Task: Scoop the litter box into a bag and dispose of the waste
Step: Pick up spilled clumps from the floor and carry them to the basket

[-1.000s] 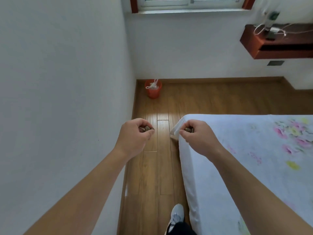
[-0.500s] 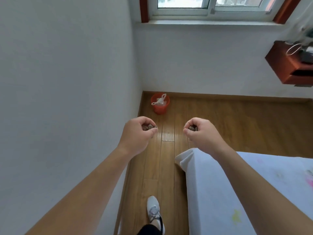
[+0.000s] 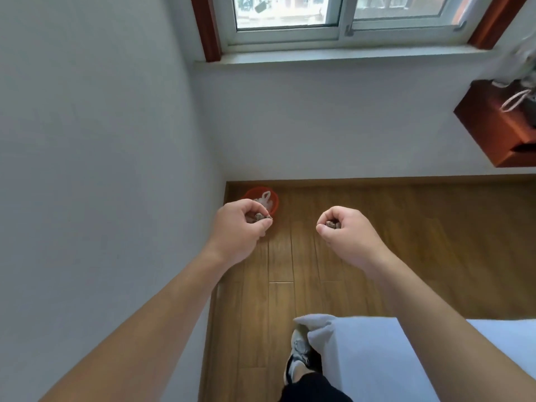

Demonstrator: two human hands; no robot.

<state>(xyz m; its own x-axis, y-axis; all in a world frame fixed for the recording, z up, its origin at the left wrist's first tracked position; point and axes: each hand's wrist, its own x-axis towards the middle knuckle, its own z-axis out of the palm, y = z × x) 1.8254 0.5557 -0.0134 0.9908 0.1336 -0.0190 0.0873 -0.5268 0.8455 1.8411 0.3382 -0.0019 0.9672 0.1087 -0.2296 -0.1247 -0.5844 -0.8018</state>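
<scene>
Seemingly mid-disposal, fingers (image 3: 246, 209) of the left hand (image 3: 236, 230) and right hand (image 3: 346, 230) pinch brown waste clumps (image 3: 331, 224), which next need carrying over the bagged red bin (image 3: 255, 190) just beyond the left fingers and dropping.

- Your left hand (image 3: 240, 227) is curled round small grey-brown clumps (image 3: 260, 217) that peek out between thumb and fingers.
- Your right hand (image 3: 348, 232) grips more such clumps (image 3: 332, 224) the same way, level with the left and well apart from it.
- An orange bin (image 3: 276, 202) stands in the corner of the wood floor (image 3: 406, 242), partly hidden behind your left hand, with a white bag (image 3: 266, 197) in it.
- A bed (image 3: 371, 352) corner shows at lower right, your shoe (image 3: 297, 353) just beside it.
- A window (image 3: 333, 18) sits above, and a red-brown shelf (image 3: 490, 129) hangs on the right.
</scene>
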